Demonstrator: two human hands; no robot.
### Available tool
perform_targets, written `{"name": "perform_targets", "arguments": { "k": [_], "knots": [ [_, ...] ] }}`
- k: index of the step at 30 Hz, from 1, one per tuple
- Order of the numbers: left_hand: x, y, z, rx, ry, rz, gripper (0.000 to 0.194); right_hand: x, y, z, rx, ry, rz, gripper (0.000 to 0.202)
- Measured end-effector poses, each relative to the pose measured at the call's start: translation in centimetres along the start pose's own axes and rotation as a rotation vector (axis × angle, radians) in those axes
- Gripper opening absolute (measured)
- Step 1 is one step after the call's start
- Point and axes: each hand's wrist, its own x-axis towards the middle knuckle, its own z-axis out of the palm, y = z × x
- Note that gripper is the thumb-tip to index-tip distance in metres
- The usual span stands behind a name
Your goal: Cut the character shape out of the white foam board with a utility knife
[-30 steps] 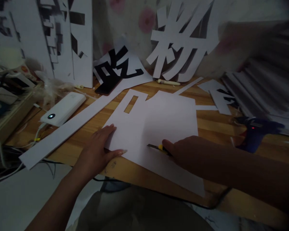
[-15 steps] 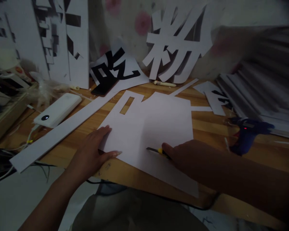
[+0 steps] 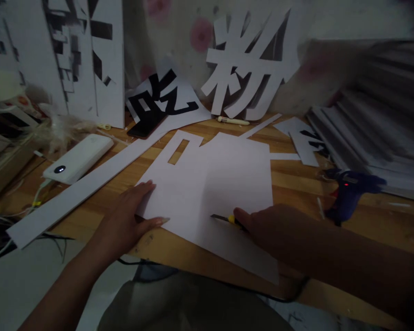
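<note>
White board (image 3: 224,184) at mid-frame touches the left hand (image 3: 129,211), grip spread, while the right hand (image 3: 264,227) pinches a cutter (image 3: 231,219).

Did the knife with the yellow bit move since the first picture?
Yes. Judged against the rectangular hole in the white sheet, the knife has shifted slightly right and a little nearer the person.

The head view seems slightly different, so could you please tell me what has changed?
The right hand has drawn the knife slightly rightward across the board; the scene sits further left in view. Nothing was grasped or released. The left hand stays on the board's edge.
</note>
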Motion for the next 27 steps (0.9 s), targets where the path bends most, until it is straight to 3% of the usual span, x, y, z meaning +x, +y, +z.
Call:
{"name": "perform_targets", "arguments": {
  "k": [4, 14, 21, 24, 27],
  "knots": [
    [0.0, -0.1, 0.1, -0.011, 0.001, -0.015, 0.074, -0.1, 0.6, 0.8, -0.059, 0.041, -0.008, 0.044],
    [0.0, 0.0, -0.1, 0.011, -0.003, -0.017, 0.075, -0.7, 0.4, 0.9, -0.090, -0.064, 0.031, 0.072],
    [0.0, 0.0, -0.1, 0.027, 0.005, -0.006, 0.073, -1.1, 0.4, 1.8, -0.040, -0.029, 0.020, 0.090],
    [-0.1, 0.0, 0.0, 0.035, 0.019, -0.003, 0.073, -1.2, 0.3, 1.9, -0.024, 0.012, -0.024, 0.084],
    [-0.1, 0.0, 0.0, 0.039, 0.015, -0.017, 0.073, -1.2, 0.1, 1.4, 0.040, 0.012, 0.004, 0.065]
  ]
}}
